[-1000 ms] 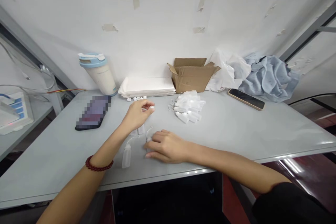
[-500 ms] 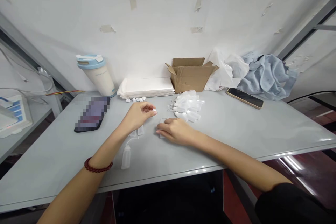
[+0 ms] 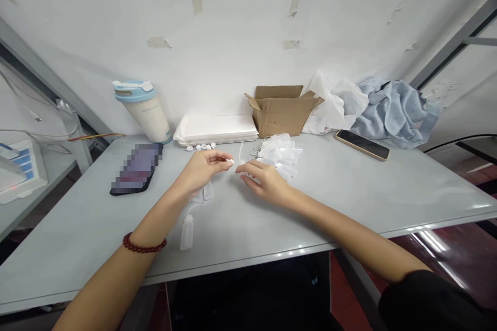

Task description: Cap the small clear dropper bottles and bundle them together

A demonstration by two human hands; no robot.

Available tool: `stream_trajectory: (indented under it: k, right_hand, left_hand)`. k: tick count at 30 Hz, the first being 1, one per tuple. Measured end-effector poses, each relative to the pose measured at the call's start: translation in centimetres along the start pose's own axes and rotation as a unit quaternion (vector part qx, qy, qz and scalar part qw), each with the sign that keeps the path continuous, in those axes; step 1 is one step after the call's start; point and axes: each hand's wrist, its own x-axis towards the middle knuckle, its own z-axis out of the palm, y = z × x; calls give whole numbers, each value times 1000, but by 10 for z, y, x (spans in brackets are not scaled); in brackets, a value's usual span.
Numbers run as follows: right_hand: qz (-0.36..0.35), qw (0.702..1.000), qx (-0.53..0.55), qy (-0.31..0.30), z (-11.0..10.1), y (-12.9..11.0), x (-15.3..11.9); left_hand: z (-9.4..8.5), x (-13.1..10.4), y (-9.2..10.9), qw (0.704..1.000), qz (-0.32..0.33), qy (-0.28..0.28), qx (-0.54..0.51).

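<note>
Thumb and fingertips of my left hand point(image 3: 204, 169) pinch a small white cap point(image 3: 230, 162). Just to its right, my right hand point(image 3: 266, 181) has its fingers closed on a translucent bottle point(image 3: 240, 163), which they partly hide; a thin pale tube rises from it. Behind my right hand lies a pile of translucent bottles point(image 3: 281, 152) with thin curved tubes. Several white caps point(image 3: 201, 147) sit in a row beyond my left hand. One bottle point(image 3: 187, 232) rests near the table's front edge, and others point(image 3: 207, 191) lie partly under my left wrist.
On the grey table point(image 3: 310, 217) a tumbler point(image 3: 147, 114), a stack of white sheets point(image 3: 217, 129), an open cardboard box point(image 3: 281, 114), white plastic bags point(image 3: 336, 103) and blue cloth point(image 3: 394, 114) line the wall. Phones lie left point(image 3: 135, 168) and right point(image 3: 362, 145).
My right hand has risen from the table with the bottle and moved away from me, close to the cap. My left hand has barely shifted, still pinching the cap.
</note>
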Motion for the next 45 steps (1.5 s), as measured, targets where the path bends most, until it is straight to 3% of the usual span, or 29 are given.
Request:
stream_trajectory:
  k: [5,13,21,26,29,35,39,41,45]
  right_hand:
    - [39,988,149,-15,-7,-9,3]
    - [90,959,262,-55,-12,-11,5]
    - [186,898,398,-36,-12,-9,6]
    - [224,828,514,-22,-11,-12,8]
    - [250,807,534,-24,-13,-14,9]
    - [274,807,519,-67,-15,-13,9]
    - [189,886,416,-78,-15,-17,7]
    - [174,903,387,-75,-15,-18,7]
    - [232,854,458,-82,-15,-15,7]
  left_hand:
    - [0,0,1,999,6,-18,-34]
    - [3,-2,3,998,29,-24,-45]
    - [-1,-3,2,993,79,-91,-15]
    - [1,-4,3,993,80,-88,-3]
    - [4,-3,4,995,62,-78,9]
    - [8,-3,2,996,24,-78,40]
    - [9,-3,-1,996,10,-76,53]
    - [10,-2,-4,996,14,-74,45]
    - [12,-2,-5,997,41,-67,26]
